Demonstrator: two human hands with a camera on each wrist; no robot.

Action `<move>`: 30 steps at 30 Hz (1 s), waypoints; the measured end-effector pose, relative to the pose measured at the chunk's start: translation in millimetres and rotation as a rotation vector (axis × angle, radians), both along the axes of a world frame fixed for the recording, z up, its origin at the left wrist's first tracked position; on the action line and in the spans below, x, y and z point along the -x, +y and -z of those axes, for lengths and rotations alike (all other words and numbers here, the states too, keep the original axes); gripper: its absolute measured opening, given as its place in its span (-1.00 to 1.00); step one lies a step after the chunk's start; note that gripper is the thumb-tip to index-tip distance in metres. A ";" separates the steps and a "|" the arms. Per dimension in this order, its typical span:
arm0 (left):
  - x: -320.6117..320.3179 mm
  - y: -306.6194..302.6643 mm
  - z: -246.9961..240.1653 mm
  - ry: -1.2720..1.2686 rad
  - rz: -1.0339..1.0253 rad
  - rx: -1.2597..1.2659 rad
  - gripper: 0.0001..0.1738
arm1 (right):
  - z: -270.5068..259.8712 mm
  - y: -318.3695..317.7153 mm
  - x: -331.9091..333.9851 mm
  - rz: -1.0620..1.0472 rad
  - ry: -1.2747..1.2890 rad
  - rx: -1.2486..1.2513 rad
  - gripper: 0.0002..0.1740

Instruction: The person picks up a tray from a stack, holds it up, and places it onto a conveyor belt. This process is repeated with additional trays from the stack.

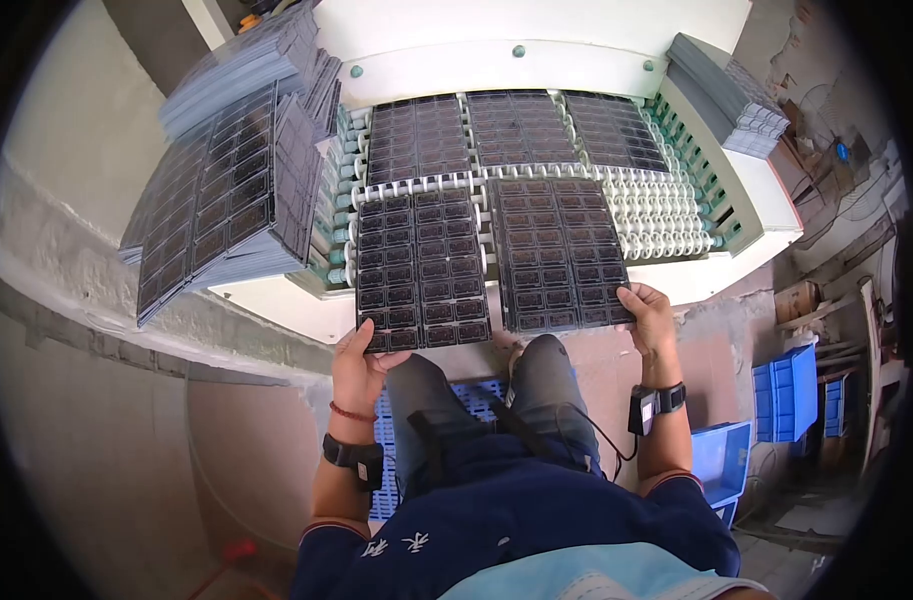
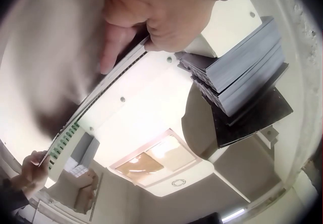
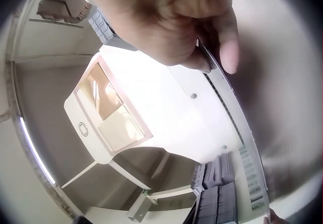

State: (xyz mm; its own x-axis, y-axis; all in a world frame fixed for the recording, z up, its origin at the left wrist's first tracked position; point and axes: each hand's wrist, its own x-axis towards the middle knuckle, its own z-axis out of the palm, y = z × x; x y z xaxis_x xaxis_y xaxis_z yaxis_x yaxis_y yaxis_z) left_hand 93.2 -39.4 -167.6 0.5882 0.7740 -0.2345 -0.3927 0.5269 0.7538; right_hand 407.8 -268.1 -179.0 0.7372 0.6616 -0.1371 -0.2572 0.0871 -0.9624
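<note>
My left hand (image 1: pixel 360 368) holds the near left corner of a dark panel (image 1: pixel 419 265) with a grid of small rectangles, thumb on top and fingers beneath. At the near right corner of a second such panel (image 1: pixel 559 255), my right hand (image 1: pixel 652 320) pinches the edge between thumb and fingers. Both panels lie side by side, their far ends over the white rollers (image 1: pixel 666 225) of a conveyor. In the left wrist view the left hand (image 2: pixel 156 17) grips a thin edge; the right wrist view shows the right hand (image 3: pixel 171 22) doing likewise.
Three similar panels (image 1: pixel 516 130) lie farther back on the rollers, before a white machine housing (image 1: pixel 536 40). Stacks of panels stand on the left (image 1: pixel 211 190) and at the back right (image 1: pixel 726 95). Blue crates (image 1: pixel 786 395) sit at the right; a blue slatted mat (image 1: pixel 384 470) lies underfoot.
</note>
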 end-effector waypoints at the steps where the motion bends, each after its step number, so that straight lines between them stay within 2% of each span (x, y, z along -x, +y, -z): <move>1: -1.1 5.5 2.4 0.007 0.005 -0.001 -0.65 | -1.7 6.8 -1.7 0.017 0.010 0.023 -0.86; 4: -2.6 15.2 6.2 0.023 0.000 -0.018 -0.64 | -8.7 17.2 -1.6 0.054 0.002 0.077 -0.84; 6: -2.9 17.1 7.0 0.034 -0.009 -0.023 -0.64 | -3.2 12.5 -6.2 0.133 -0.098 0.157 -0.82; 11: 0.9 13.9 7.5 -0.010 -0.055 0.022 -0.56 | 6.4 -39.8 -31.7 0.242 -0.098 0.159 -0.81; 16: 13.5 15.0 29.0 0.023 -0.130 0.105 -0.51 | 1.2 -88.3 -75.3 0.376 -0.133 0.176 -0.79; 19: 19.0 12.4 40.2 0.071 -0.135 0.127 -0.50 | -5.7 -88.0 -107.8 0.359 -0.195 0.247 -0.75; 21: 21.5 11.3 46.5 0.022 -0.056 0.123 -0.45 | -15.1 -75.1 -120.3 0.346 -0.224 0.276 -0.72; 23: 20.0 3.5 41.4 0.040 -0.068 0.109 -0.44 | -30.2 -59.0 -120.2 0.410 -0.316 0.481 -0.68; 24: 20.8 1.0 38.3 0.057 -0.080 0.099 -0.43 | -32.3 -59.5 -123.2 0.407 -0.314 0.475 -0.68; 26: 26.8 -0.8 35.4 0.071 -0.108 0.097 -0.43 | -36.1 -65.2 -135.3 0.406 -0.555 0.659 -0.68; 30: 50.4 2.7 43.1 0.107 -0.194 0.071 -0.43 | -36.1 -94.5 -141.9 0.504 -0.491 0.631 -0.72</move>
